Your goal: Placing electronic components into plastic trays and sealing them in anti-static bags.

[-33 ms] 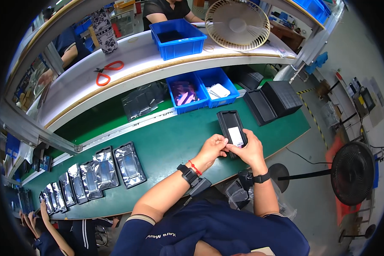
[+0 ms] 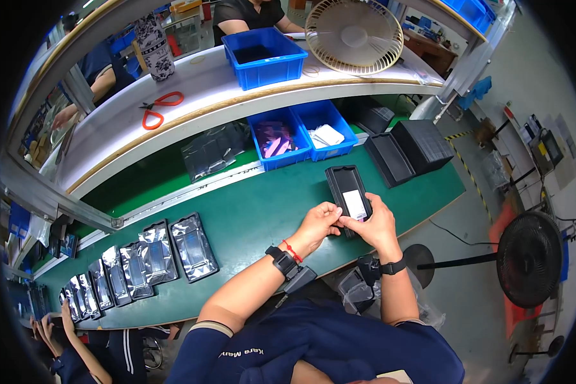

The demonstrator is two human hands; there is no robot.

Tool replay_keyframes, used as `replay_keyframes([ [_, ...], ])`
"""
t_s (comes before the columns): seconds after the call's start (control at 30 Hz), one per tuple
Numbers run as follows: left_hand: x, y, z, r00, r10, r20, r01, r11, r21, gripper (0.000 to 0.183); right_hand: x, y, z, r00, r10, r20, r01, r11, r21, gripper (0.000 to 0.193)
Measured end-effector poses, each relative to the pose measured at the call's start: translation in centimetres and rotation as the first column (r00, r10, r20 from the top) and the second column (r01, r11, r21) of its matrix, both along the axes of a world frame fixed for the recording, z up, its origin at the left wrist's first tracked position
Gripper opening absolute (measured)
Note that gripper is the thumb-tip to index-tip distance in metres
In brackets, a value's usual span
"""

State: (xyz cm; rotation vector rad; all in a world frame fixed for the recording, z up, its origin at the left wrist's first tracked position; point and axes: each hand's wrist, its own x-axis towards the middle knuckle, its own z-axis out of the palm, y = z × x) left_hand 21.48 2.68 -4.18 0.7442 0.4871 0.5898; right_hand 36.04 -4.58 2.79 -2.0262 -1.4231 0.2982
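A black rectangular tray is held over the green table, tilted a little, with a white card or label in its nearer half. My right hand grips the tray's right side and near end, its thumb lying across the front. At the tray's near left edge, my left hand has thumb and fingertips pinched together, touching or almost touching my right thumb. Whatever sits between those left fingertips is too small to make out. A bit of purple shows beside the right thumb at the card's lower end.
Beyond the tray stand blue bins with purple strips and white pieces. Stacked black trays sit at right. Several bagged black trays line the table at left, near another person's hand. Red-handled cutters lie on the shelf.
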Motion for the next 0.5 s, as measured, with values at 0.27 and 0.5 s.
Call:
replay_keyframes([
  [0.27, 1.9, -0.1, -1.8, 0.998, 0.018, 0.065, -0.02, 0.999, 0.031, 0.008, 3.1, -0.1, -1.0, 0.996, -0.056, -0.066, 0.05, 0.995, -0.083, 0.072],
  [0.5, 2.9, -0.4, -1.4, 0.998, 0.007, -0.06, -0.005, 0.999, 0.034, 0.011, 5.7, 0.7, 0.3, 0.989, -0.004, -0.148, -0.022, 0.985, -0.17, 0.064],
])
